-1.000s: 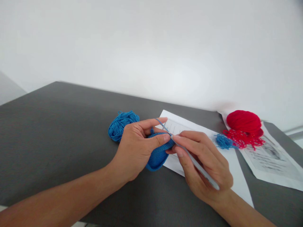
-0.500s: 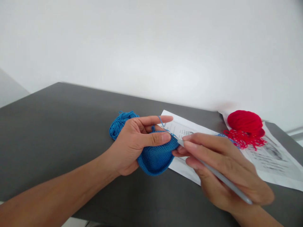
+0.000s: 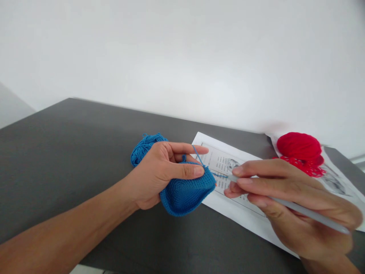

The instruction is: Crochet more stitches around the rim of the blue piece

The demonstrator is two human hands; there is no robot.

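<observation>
A blue crocheted piece (image 3: 186, 192), cupped in shape, is pinched between the thumb and fingers of my left hand (image 3: 168, 163). Blue yarn runs over my left index finger, which is stretched out to the right. My right hand (image 3: 288, 190) grips a crochet hook with a grey handle (image 3: 310, 214) like a pen, to the right of the piece. A strand of blue yarn stretches from the piece's top edge to the hook's thin metal shaft. Behind my left hand lies a ball of blue yarn (image 3: 145, 147), partly hidden.
A printed sheet (image 3: 228, 209) lies beneath and behind my hands on the dark grey table (image 3: 85, 160). At the right, a red yarn ball (image 3: 299, 146) with loose loops rests on another printed sheet (image 3: 342, 182). A pale wall stands behind the table.
My right hand and the hook have moved right, away from the blue piece, drawing out a strand of yarn. More of the piece's right edge and the printed sheet now shows.
</observation>
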